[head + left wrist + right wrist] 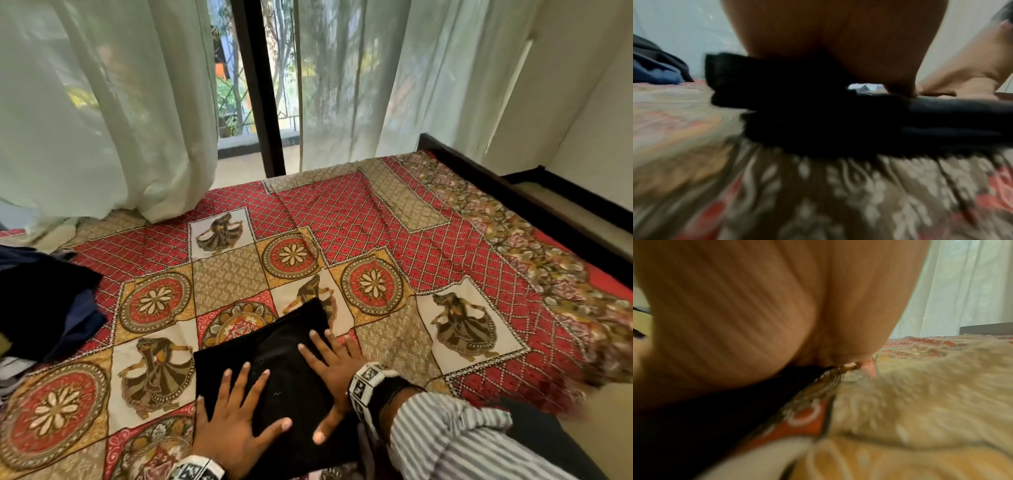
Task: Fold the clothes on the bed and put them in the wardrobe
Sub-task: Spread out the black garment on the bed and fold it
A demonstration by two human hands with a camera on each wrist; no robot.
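The folded black garment (274, 370) lies flat on the bed (376, 222), near its front edge, on the patterned red and gold bedspread (154, 301). My left hand (236, 418) rests on its near left part, fingers spread straight and flat. My right hand (334, 368) lies on its right side, fingers straight too, thumb pointing back toward me. A heap of dark blue and black clothes (41, 301) sits at the bed's left edge, well apart. Pale curtains (102, 102) hang behind.
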